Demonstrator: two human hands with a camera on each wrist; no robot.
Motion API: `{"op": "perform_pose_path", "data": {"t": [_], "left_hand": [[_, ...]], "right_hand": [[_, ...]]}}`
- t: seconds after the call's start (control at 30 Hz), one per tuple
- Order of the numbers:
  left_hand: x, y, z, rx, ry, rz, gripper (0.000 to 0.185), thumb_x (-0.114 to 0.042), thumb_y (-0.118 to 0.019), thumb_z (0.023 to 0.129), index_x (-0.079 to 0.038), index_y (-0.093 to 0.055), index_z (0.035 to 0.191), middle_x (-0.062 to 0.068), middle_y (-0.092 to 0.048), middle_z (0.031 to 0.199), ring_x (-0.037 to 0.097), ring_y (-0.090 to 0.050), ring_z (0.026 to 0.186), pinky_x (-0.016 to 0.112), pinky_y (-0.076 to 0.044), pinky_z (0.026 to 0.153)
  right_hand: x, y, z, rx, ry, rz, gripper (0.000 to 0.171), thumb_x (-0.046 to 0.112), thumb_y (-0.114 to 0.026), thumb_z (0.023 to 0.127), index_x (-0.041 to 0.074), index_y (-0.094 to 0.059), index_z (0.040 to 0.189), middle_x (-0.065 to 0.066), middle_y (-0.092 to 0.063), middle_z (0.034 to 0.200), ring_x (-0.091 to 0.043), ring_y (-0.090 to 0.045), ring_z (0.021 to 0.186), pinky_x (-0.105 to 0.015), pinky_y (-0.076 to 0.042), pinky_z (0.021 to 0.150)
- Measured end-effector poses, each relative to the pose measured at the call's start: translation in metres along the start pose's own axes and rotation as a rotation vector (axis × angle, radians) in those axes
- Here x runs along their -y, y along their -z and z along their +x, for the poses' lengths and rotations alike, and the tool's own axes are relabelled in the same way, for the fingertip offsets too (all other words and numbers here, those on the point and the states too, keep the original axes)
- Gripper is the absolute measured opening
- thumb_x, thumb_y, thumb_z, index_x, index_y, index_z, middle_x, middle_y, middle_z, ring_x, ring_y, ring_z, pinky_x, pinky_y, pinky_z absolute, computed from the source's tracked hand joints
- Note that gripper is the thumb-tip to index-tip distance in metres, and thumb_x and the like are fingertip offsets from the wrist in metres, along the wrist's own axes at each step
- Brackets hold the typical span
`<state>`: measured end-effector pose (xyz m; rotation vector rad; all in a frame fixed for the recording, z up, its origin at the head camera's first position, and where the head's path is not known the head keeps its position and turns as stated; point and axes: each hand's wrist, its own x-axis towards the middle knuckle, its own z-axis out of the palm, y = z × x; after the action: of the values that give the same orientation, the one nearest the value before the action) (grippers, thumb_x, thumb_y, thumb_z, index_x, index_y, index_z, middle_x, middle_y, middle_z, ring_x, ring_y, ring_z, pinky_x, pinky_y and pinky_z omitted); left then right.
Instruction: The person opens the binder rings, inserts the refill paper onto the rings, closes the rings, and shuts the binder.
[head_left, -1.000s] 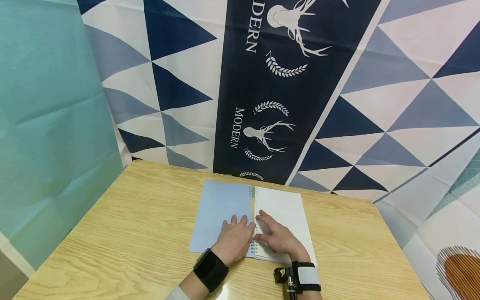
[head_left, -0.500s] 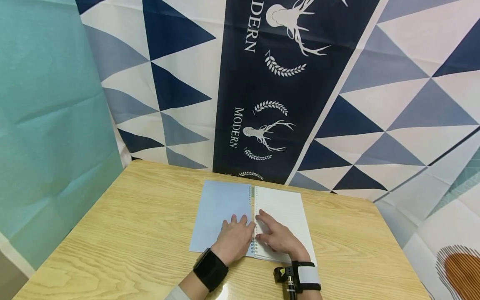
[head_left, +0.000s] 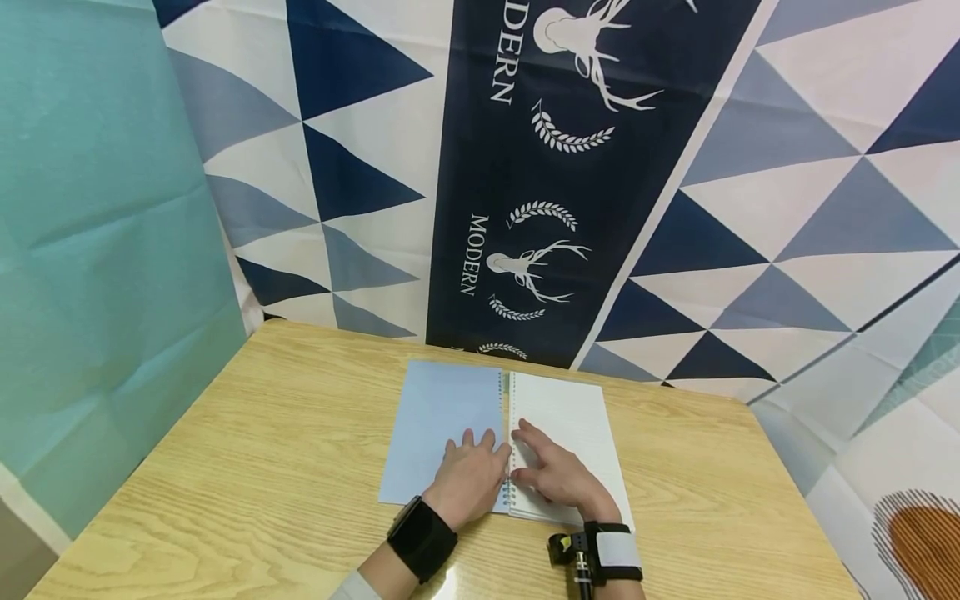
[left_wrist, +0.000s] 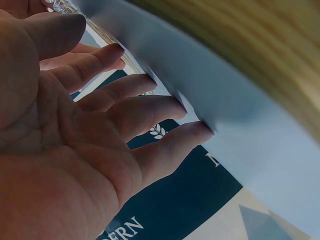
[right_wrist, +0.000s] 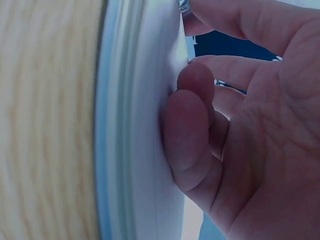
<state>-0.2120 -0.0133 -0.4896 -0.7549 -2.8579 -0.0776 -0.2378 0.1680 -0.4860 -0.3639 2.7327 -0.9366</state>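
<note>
A spiral notebook lies spread on the table, its light blue cover (head_left: 448,408) to the left and its white lined pages (head_left: 566,408) to the right. My left hand (head_left: 468,479) rests on the cover near the coil, fingers spread; in the left wrist view its fingertips (left_wrist: 202,131) press on the blue surface. On the pages beside the coil sits my right hand (head_left: 558,477), thumb and forefinger reaching to the binding. The right wrist view shows its other fingers (right_wrist: 187,130) curled against the page stack (right_wrist: 155,150), with nothing between them.
The wooden table (head_left: 262,467) extends to both sides of the notebook. A patterned cloth (head_left: 517,167) hangs behind its far edge, and a teal cloth (head_left: 112,250) hangs at the left. Both wrists wear black straps (head_left: 422,540); a small camera is fixed at the right one.
</note>
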Motion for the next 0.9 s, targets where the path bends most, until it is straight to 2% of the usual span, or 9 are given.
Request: {"op": "perform_pose_path", "data": {"t": [0.47, 0.63, 0.83, 0.87, 0.9], "left_hand": [[0.0, -0.001, 0.001, -0.018, -0.005, 0.014, 0.022, -0.032, -0.066, 0.098, -0.018, -0.067, 0.116, 0.006, -0.066, 0.11, 0.03, -0.067, 0.097, 0.048, -0.06, 0.073], [0.0, 0.0, 0.001, -0.023, -0.006, 0.017, 0.023, -0.031, -0.066, 0.098, -0.017, -0.067, 0.116, 0.007, -0.067, 0.11, 0.032, -0.068, 0.099, 0.049, -0.06, 0.073], [0.002, 0.004, 0.002, 0.013, 0.002, -0.012, 0.025, -0.034, -0.067, 0.097, -0.018, -0.067, 0.117, 0.005, -0.067, 0.11, 0.029, -0.068, 0.096, 0.047, -0.06, 0.071], [0.002, 0.006, 0.002, 0.034, 0.005, -0.029, 0.027, -0.035, -0.067, 0.097, -0.018, -0.067, 0.119, 0.005, -0.067, 0.111, 0.03, -0.068, 0.097, 0.047, -0.06, 0.071], [0.003, 0.009, 0.003, 0.061, 0.008, -0.05, 0.029, -0.036, -0.066, 0.098, -0.017, -0.067, 0.12, 0.006, -0.068, 0.113, 0.03, -0.068, 0.098, 0.047, -0.06, 0.071]], "right_hand": [[0.001, 0.001, -0.001, -0.005, -0.004, -0.002, 0.063, 0.009, -0.072, 0.087, 0.013, -0.054, 0.147, -0.011, -0.033, 0.166, -0.039, -0.034, 0.152, -0.061, -0.034, 0.118], [0.001, 0.001, 0.0, -0.008, -0.005, -0.009, 0.06, 0.012, -0.071, 0.09, 0.013, -0.053, 0.147, -0.011, -0.033, 0.166, -0.039, -0.034, 0.152, -0.061, -0.034, 0.118], [0.002, 0.001, 0.001, 0.006, -0.01, 0.019, 0.059, 0.012, -0.07, 0.092, 0.011, -0.052, 0.148, -0.013, -0.033, 0.166, -0.04, -0.033, 0.152, -0.06, -0.033, 0.119], [0.003, 0.002, 0.001, 0.01, -0.008, 0.017, 0.059, 0.013, -0.07, 0.092, 0.01, -0.052, 0.148, -0.015, -0.034, 0.165, -0.04, -0.038, 0.15, -0.058, -0.037, 0.117], [0.005, 0.004, 0.002, 0.025, -0.011, 0.028, 0.059, 0.014, -0.069, 0.093, 0.009, -0.051, 0.149, -0.017, -0.034, 0.165, -0.04, -0.051, 0.139, -0.056, -0.045, 0.109]]}}
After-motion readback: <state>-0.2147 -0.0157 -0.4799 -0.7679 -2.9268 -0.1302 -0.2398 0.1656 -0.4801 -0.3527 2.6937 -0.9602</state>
